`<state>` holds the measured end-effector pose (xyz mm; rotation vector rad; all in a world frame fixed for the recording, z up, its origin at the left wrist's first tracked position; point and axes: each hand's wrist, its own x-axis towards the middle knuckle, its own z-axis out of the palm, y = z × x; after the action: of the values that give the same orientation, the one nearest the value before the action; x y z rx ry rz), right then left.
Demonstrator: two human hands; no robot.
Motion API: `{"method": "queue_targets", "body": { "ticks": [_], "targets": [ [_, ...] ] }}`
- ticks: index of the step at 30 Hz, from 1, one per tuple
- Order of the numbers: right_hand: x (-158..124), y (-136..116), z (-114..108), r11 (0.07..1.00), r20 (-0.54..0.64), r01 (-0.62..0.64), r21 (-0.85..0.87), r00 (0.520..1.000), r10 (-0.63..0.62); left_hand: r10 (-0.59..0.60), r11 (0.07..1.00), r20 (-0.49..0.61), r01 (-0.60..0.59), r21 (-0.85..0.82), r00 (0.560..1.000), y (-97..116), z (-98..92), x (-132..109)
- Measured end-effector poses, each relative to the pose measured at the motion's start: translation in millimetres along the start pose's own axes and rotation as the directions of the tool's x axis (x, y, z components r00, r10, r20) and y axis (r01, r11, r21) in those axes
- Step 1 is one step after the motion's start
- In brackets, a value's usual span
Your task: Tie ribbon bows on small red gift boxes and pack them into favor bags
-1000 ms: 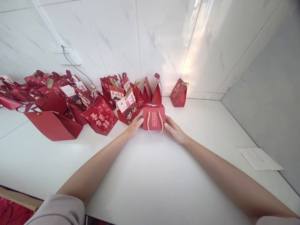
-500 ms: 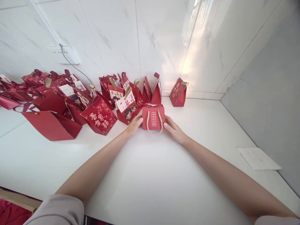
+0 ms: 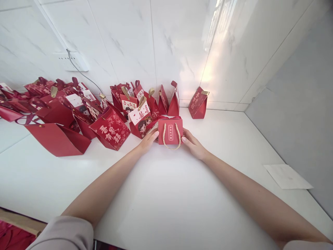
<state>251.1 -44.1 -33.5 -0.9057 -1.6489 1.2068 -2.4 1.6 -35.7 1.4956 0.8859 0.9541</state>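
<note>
A small red gift box (image 3: 160, 134) with a gold rope handle (image 3: 172, 148) and a label of white characters on its front is at the middle of the white table (image 3: 166, 194). My left hand (image 3: 149, 141) grips its left side, and my right hand (image 3: 193, 143) grips the right side, thumb at the front edge. The other fingers are mostly hidden behind the box. Just behind my left hand stands a red-and-white gift box (image 3: 140, 116) printed with a cartoon couple.
Many red gift boxes (image 3: 111, 130) crowd the left and back of the table. One red box (image 3: 198, 103) stands apart against the tiled wall (image 3: 125, 41). A wall socket (image 3: 71, 61) with a grey cable is at left. White paper (image 3: 287, 176) lies at right.
</note>
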Motion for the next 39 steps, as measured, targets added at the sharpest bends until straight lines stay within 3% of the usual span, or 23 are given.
{"method": "queue_targets", "body": {
  "ticks": [39],
  "targets": [
    [-1.6,-3.0,0.0,0.999,-0.002,0.012,-0.031,1.000,-0.012,-0.016,1.000,-0.028,0.017,0.023,0.999,5.7,2.9,-3.5]
  ]
}}
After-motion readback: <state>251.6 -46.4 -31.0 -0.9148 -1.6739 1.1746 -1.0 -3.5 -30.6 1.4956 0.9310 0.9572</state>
